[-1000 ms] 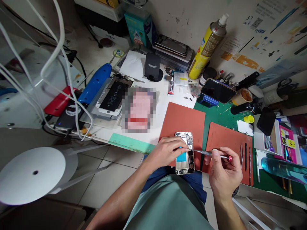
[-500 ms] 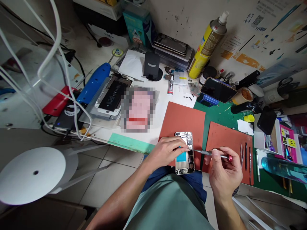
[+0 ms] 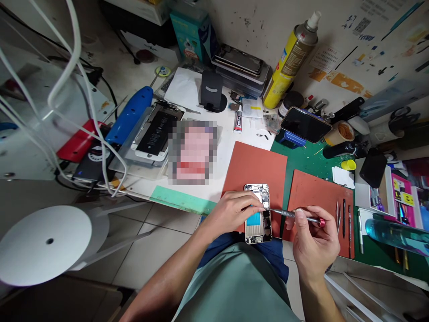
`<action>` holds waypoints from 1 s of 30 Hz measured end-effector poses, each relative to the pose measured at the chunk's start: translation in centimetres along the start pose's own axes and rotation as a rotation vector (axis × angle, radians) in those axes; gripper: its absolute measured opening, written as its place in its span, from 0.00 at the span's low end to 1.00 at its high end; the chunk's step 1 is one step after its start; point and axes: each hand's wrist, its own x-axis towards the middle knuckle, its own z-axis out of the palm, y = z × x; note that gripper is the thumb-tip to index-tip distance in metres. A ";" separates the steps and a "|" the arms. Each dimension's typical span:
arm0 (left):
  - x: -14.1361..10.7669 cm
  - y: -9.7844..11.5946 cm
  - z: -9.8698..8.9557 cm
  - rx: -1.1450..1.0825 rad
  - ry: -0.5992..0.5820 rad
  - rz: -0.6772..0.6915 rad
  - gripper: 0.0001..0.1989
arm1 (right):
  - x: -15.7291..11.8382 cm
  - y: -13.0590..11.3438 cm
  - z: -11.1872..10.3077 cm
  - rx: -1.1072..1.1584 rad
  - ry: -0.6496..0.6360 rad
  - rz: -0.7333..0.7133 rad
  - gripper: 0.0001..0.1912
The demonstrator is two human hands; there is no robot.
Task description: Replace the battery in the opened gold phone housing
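Observation:
An opened smartphone (image 3: 258, 234), its inner boards and a blue strip showing, lies at the near edge of a reddish-brown mat (image 3: 256, 165). My left hand (image 3: 236, 208) reaches over the phone, thumb and fingertips pinched together at the tip of a screwdriver (image 3: 286, 213). Whatever is between those fingertips is too small to make out. Held almost level in my right hand (image 3: 315, 237), the screwdriver has a grey shaft and a red end cap. Its tip points left, over the phone's upper half.
A second mat (image 3: 315, 197) carries tweezers (image 3: 338, 217) and slim tools. Another opened phone (image 3: 157, 134) lies left, beside a pixelated area. Behind stand a phone on a blue stand (image 3: 306, 125) and a yellow spray can (image 3: 290, 60). White cables (image 3: 77, 40) hang at left.
Both hands, the screwdriver and the phone keep almost the same positions. The view has shifted very slightly.

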 end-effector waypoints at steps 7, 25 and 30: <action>0.0 0.0 0.0 -0.018 -0.002 0.004 0.08 | -0.1 0.3 -0.3 0.054 -0.023 0.027 0.15; 0.0 -0.1 -0.1 -0.042 0.009 0.018 0.07 | 0.8 1.6 -0.2 0.239 -0.099 0.218 0.16; 0.1 0.0 -0.1 -0.043 0.016 0.026 0.07 | 0.7 1.5 -0.3 0.259 -0.071 0.187 0.15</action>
